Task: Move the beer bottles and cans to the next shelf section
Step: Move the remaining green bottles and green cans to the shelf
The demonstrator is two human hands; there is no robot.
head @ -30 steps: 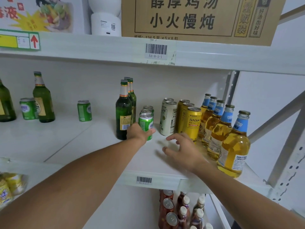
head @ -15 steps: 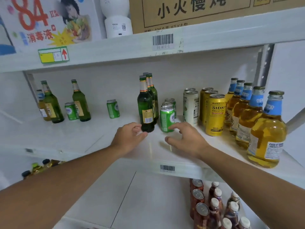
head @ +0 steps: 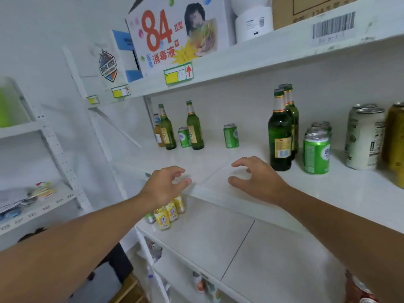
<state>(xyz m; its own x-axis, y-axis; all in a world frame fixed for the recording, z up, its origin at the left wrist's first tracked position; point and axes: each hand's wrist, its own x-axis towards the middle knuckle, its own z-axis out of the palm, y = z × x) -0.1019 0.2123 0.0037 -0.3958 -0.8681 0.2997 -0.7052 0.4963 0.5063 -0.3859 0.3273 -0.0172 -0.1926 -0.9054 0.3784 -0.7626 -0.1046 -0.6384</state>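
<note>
On the white shelf [head: 328,189], dark green beer bottles [head: 280,136] stand in a row at the right, with green cans [head: 316,153] beside them, then a white can [head: 365,138] and a gold can [head: 395,145]. Farther left on the same shelf stand two green bottles [head: 194,127], a small amber bottle [head: 157,133] and two green cans [head: 230,136]. My left hand [head: 166,185] hovers at the shelf's front edge, fingers apart, empty. My right hand [head: 255,179] rests over the shelf just left of the front bottle, also empty.
The upper shelf [head: 251,60] carries a printed box [head: 177,33], a white tub [head: 253,20] and a cardboard carton [head: 306,9]. Yellow-labelled bottles [head: 168,213] stand on the lower shelf. Another white rack [head: 54,154] is at the left.
The view has swung left. My left hand moved from the front green bottle out to the shelf's front edge; my right hand left the green can, now left of the bottles.
</note>
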